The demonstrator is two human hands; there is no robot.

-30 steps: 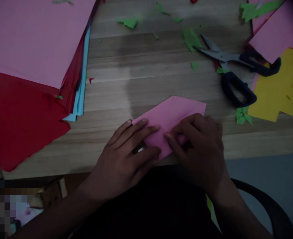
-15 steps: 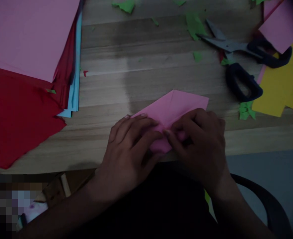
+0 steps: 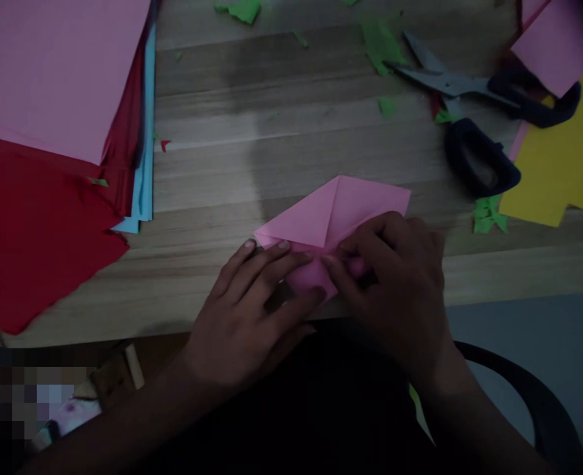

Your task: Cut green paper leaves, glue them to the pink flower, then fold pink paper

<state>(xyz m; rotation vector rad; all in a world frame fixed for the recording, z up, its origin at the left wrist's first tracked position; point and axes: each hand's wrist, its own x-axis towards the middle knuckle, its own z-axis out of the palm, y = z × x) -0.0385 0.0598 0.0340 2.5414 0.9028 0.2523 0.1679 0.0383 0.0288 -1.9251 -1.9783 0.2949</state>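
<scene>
A sheet of pink paper (image 3: pixel 308 214), folded with creases, lies near the front edge of the wooden table. From the left, my left hand (image 3: pixel 246 316) rests on it with fingers apart; their tips press along the lower left fold. My right hand (image 3: pixel 400 284) pinches the paper's lower right side between thumb and fingers. Its grip covers part of that fold. Between the two hands, a lower flap of the pink paper shows, and a pointed corner sticks out to the left above my left fingertips.
Open scissors (image 3: pixel 450 86) with dark handles lie at the upper right, beside yellow paper (image 3: pixel 553 171) and green scraps (image 3: pixel 383 46). Pink sheets (image 3: pixel 54 72), red paper (image 3: pixel 44 237) and light blue paper (image 3: pixel 146 152) are stacked at the left.
My left fingers have drawn back down and spread, uncovering the paper's left corner and upper left fold. My right hand keeps its pinch. The view has shifted slightly.
</scene>
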